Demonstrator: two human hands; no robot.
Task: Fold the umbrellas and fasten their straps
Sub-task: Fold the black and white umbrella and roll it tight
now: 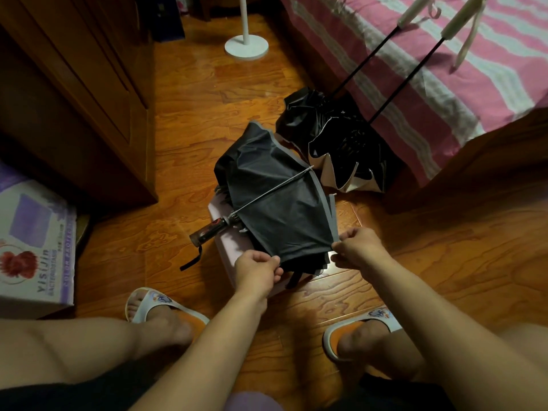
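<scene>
Head view: L hand (257, 269) & R hand (357, 249) each pinch the near edge of a dark umbrella (275, 200), canopy loose, lying on a pale stool (225, 247). Its handle (210, 232) points left, strap (192, 260) hanging free on the floor (184, 161). Two more umbrellas (335, 143) lean vs. the pink striped bed (430, 69), canopies down. Box (32, 241) at left, white stand base (246, 46) far back. Slippers (160, 307) on both feet.

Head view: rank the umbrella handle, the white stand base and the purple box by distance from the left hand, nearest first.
From the left hand:
1. Umbrella handle, just up-left on the floor.
2. Purple box, far left.
3. White stand base, top of view, by the bed.
</scene>
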